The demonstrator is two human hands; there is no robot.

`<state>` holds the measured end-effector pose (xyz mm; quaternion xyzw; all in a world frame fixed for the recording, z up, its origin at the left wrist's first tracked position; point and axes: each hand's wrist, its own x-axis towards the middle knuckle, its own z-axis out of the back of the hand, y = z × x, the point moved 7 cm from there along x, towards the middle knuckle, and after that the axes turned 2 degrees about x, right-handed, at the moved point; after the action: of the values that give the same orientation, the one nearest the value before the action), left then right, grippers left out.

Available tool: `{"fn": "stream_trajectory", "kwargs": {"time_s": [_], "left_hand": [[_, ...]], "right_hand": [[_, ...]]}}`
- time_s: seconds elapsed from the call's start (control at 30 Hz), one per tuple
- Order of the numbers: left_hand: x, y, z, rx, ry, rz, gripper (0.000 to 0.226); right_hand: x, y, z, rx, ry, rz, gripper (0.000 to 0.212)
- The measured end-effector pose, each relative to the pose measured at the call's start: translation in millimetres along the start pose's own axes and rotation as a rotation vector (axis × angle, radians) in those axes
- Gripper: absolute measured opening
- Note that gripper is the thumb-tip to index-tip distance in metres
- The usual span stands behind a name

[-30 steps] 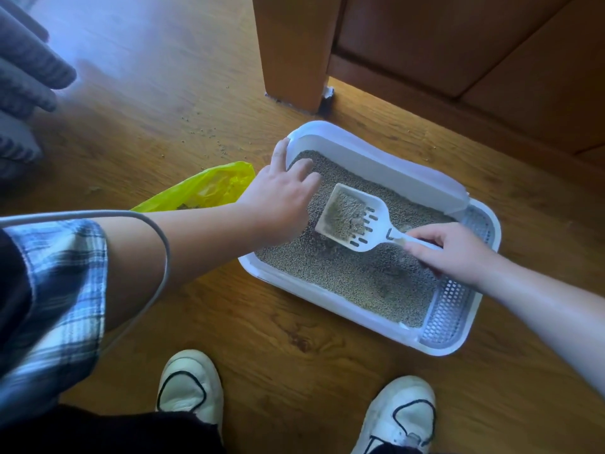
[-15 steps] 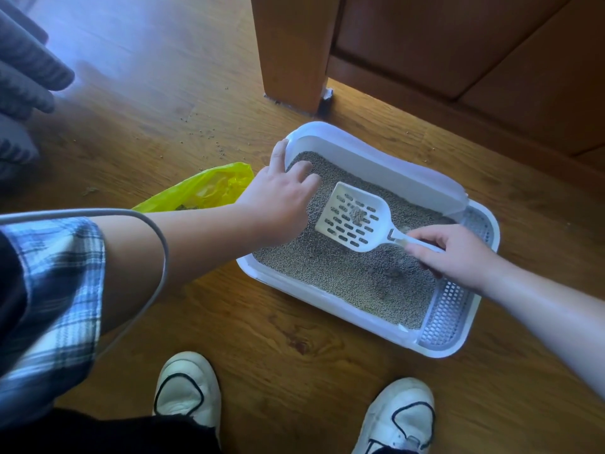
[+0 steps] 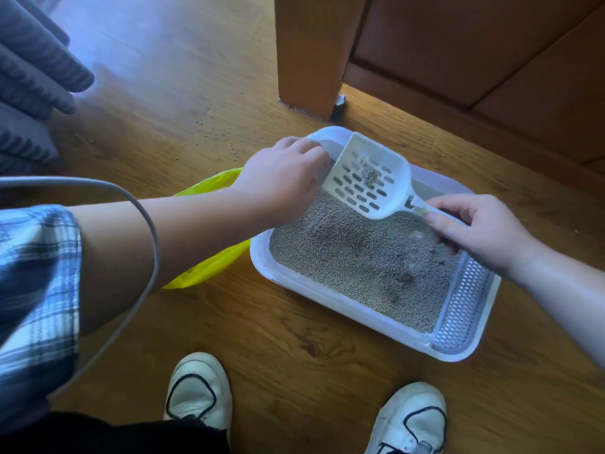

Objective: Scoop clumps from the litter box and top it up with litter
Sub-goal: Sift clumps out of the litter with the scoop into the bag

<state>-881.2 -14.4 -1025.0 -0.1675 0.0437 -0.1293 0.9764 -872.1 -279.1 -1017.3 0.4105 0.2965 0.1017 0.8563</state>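
Observation:
A white litter box (image 3: pixel 340 303) full of grey litter (image 3: pixel 360 253) lies on the wooden floor. My right hand (image 3: pixel 481 231) grips the handle of a white slotted scoop (image 3: pixel 370 178), held above the box's far left corner. A small grey clump (image 3: pixel 370 175) lies in the scoop. My left hand (image 3: pixel 281 178) rests on the box's far left rim, fingers curled over the edge. A darker clump (image 3: pixel 402 276) shows in the litter near the box's right end.
A yellow plastic bag (image 3: pixel 209 267) lies on the floor left of the box, partly under my left forearm. A wooden furniture leg (image 3: pixel 307 54) and cabinet stand behind the box. Loose litter grains dot the floor. My two white shoes (image 3: pixel 199 394) are in front.
The loose litter has sifted out of the scoop, leaving a small clump. The scoop has risen and moved toward the box's far left corner. My left hand shifted up along the rim.

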Motion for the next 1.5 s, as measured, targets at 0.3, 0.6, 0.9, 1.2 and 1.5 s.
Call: {"fn": "stream_trajectory", "kwargs": {"time_s": [0.3, 0.6, 0.9, 1.2, 1.5], "left_hand": [[-61, 91, 34, 0.076, -0.028, 0.174, 0.038], [-126, 166, 31, 0.170, 0.131, 0.413, 0.041], [-138, 177, 35, 0.186, 0.124, 0.417, 0.039], [-82, 117, 28, 0.204, 0.091, 0.198, 0.044], [-4, 5, 7, 0.087, -0.060, -0.021, 0.064]], "right_hand": [[44, 79, -57, -0.249, 0.076, 0.133, 0.011], [56, 150, -148, -0.767, 0.086, 0.498, 0.021], [66, 156, -159, -0.790, 0.051, 0.496, 0.028], [79, 127, -82, -0.447, -0.091, 0.139, 0.011], [25, 80, 16, -0.562, -0.142, -0.025, 0.033]]}}
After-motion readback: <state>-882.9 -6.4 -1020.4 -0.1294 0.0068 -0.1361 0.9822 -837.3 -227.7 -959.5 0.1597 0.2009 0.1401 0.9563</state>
